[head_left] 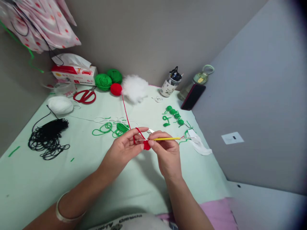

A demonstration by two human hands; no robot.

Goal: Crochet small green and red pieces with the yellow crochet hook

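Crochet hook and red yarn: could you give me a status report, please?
Left hand pinches red crochet piece. Right hand holds yellow crochet hook. Red strand runs to red yarn ball; green yarn loops beyond, apart.

One camera sits on the person's head — looking forward and down at a steep slant. It is close above the left hand (123, 147) and right hand (168, 155), with the surface (35, 179) running away to the wall (153, 38) corner beyond.
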